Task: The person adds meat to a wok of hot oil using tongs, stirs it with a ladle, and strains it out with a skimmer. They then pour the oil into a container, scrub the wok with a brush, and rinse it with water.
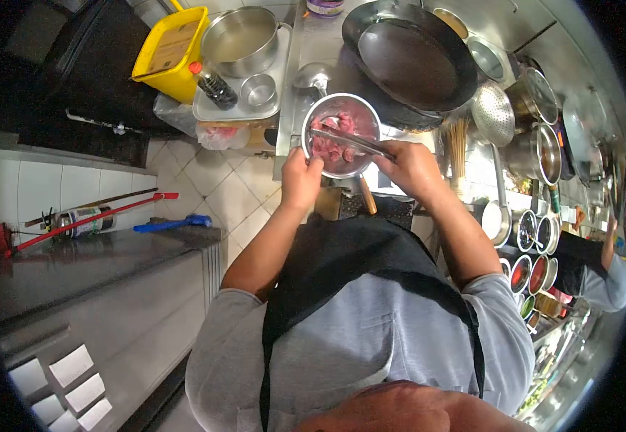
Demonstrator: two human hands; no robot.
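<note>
- Metal bowl [364, 117]: in front of the person, upright, low steel desk [318, 36] edge beside it; underside hidden.
- Pink-red meat [325, 148], looks raw, lies in bowl, mostly on its L side; pieces partly covered by the utensil, exact no. hard to count.
- L grip [301, 180]: grasping bowl at near-L rim, thumb at the edge; other fingers mostly out of sight.
- R grip [411, 170]: clenched round metal utensil [354, 141], just R of bowl; some fingertips hidden. Utensil's far end is in w/ meat; can't tell if tongs or spoon.
- Ladle [313, 75]: beyond bowl, slightly L; its stem disappears behind bowl.
- Wooden handle [367, 195]: pokes out nearside of bowl; rest hidden, can't tell what it's part of.
- Black wok [415, 65]: beyond bowl, to R.
- Tray [239, 114] w/ pot, bottle & small cup: L of bowl, farther off.
- Purple tub [325, 9]: well beyond bowl, top cut off by frame.
- Co-worker's sleeve [610, 286]: far R of bowl, distorted nr lens edge; most of that person cut off.
</note>
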